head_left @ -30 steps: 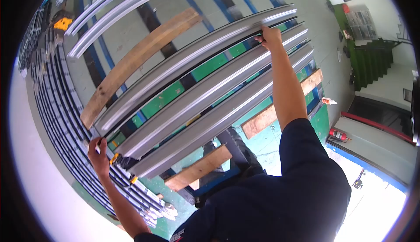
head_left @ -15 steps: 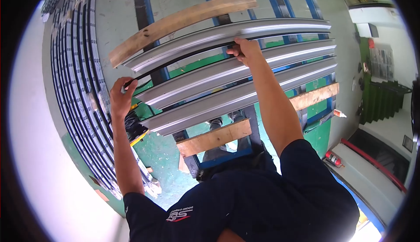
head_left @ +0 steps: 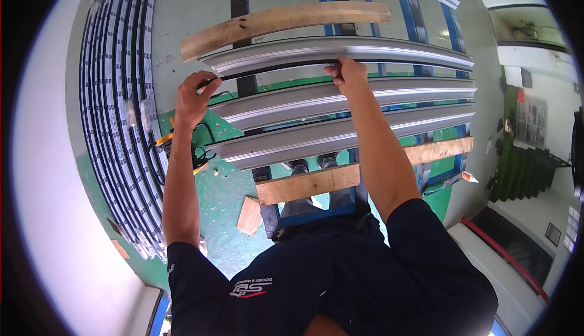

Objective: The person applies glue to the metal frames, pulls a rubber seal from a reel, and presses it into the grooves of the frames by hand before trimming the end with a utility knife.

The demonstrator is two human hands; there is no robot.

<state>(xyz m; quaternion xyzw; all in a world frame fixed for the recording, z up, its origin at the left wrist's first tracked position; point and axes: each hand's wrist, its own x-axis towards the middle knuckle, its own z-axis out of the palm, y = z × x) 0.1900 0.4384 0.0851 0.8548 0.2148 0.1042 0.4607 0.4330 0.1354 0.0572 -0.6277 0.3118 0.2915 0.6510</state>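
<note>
Looks down from head height on three long grey metal rails lying side by side across a blue rack [head_left: 313,219].

Pinches the loose left end of a black strip [head_left: 274,71] in the left hand [head_left: 194,96], fingers clamped together on it, just off the left end of the far rail [head_left: 401,51]. Rests the right hand [head_left: 348,74] on the same strip at the near edge of the far rail, roughly midway along it, fingers curled shut over strip and edge. Shows the strip as a thin dark line between the two hands, hugging the near edge of the far rail. Beyond the right hand, cannot tell strip from shadow.

Shows the middle rail [head_left: 426,91] just on the near side of the far rail, and the near rail [head_left: 438,120] one step closer again, both untouched.

Shows one wooden plank [head_left: 286,18] just beyond the far rail, slanting along its far side, and a second plank [head_left: 307,184] well to the near side, with a pair of shoes [head_left: 298,167] just past its far edge.

Shows a long stack of dark rails [head_left: 115,105] on the floor, well to the left of the far rail's left end. Shows a yellow and black tool [head_left: 182,150] with a coiled cable on the green floor, under the left wrist, to the near side of that same end.
</note>
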